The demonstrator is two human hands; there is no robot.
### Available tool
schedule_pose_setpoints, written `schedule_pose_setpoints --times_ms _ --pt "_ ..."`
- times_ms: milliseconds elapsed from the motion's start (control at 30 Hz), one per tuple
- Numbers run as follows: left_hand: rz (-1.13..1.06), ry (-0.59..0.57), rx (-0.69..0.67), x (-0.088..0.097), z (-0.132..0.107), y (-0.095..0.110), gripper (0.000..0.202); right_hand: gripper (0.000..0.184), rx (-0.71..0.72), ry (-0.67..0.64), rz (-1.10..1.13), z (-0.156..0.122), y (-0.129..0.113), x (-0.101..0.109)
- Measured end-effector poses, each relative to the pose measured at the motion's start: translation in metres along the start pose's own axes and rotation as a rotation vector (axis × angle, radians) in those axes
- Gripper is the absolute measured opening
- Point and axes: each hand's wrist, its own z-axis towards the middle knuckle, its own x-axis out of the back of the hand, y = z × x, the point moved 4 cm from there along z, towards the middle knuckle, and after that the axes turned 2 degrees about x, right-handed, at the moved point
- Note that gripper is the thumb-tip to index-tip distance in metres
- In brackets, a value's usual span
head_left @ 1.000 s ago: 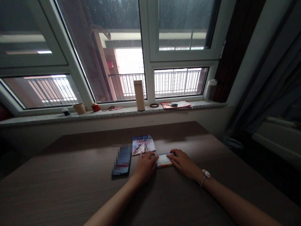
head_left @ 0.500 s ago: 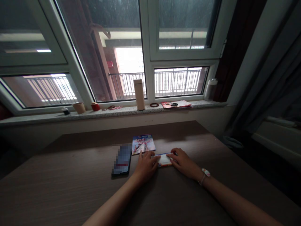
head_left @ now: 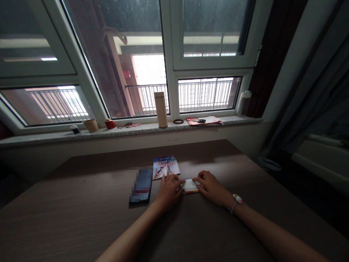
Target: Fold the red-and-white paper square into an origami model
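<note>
A small white paper (head_left: 190,185) with a blue far edge and an orange-and-blue near edge lies on the table between my hands. My left hand (head_left: 170,190) holds its left edge, thumb on top. At the right edge, my right hand (head_left: 212,186) grips it with thumb and bent fingers; a bracelet with a white charm (head_left: 237,198) circles that wrist. Just beyond my left fingers is a colourful printed leaflet (head_left: 166,166) with a blue and pink picture. The paper's underside and some of my fingertips are hidden.
Left of my left hand lies a dark phone (head_left: 141,186), partly pixelated. Behind the brown table (head_left: 81,203), the stone windowsill (head_left: 174,127) carries a beige flask (head_left: 160,110), a paper cup (head_left: 91,125), a red pot (head_left: 109,124), a bead bracelet (head_left: 178,121), scissors (head_left: 201,120) on papers, and a pale bottle (head_left: 244,103).
My fingers have shifted slightly at the paper's edges, and its blue far edge shows less. The view has moved a little; leaflet and phone stay in place.
</note>
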Motion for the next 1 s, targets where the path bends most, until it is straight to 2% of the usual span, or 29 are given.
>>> schedule_pose_setpoints --times_ms 1000 --pt "0.02 0.012 0.009 -0.0006 0.0044 -0.0021 0.032 0.035 -0.012 0.008 -0.021 0.0013 -0.0005 -0.0009"
